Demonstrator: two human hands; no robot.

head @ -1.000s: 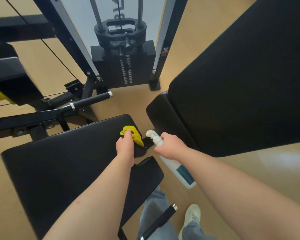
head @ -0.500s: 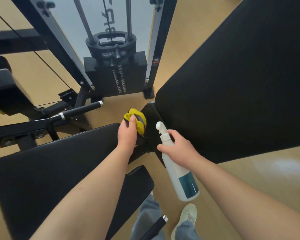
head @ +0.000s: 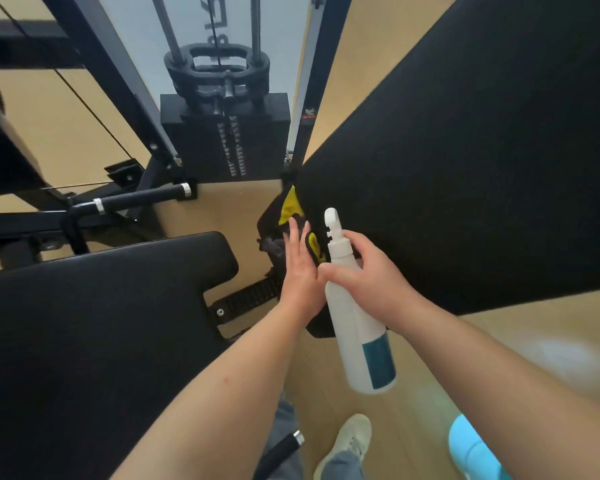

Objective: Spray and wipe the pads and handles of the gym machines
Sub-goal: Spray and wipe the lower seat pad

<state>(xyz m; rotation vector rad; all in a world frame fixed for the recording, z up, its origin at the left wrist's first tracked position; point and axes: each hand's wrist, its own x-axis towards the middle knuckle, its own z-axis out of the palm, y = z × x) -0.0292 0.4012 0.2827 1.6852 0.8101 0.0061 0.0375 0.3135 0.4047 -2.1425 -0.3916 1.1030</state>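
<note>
Head view. Left hand (head: 300, 268) lies flat, fingers straight and nearly together, pressing the yellow cloth (head: 289, 206) onto the lower left edge of the big black back pad (head: 465, 150). The cloth is bunched and part hidden under the fingers. Right hand (head: 373, 271) is curled round the neck of the white spray bottle (head: 359, 334), thumb touching the left hand. Seat pad (head: 101, 306) is at lower left, handle (head: 142, 199) beyond it, both well apart from the cloth.

Step in hand looks like wiping the back pad edge. To do it well: keep the palm flat, spread the cloth out, run overlapping strokes along the edge, keep the bottle clear of the stroke.

Bottle long axis runs up and down the frame, base toward the person and leaning right, spray head at the far end against the back pad. Which way the spout faces: cannot tell.
</note>
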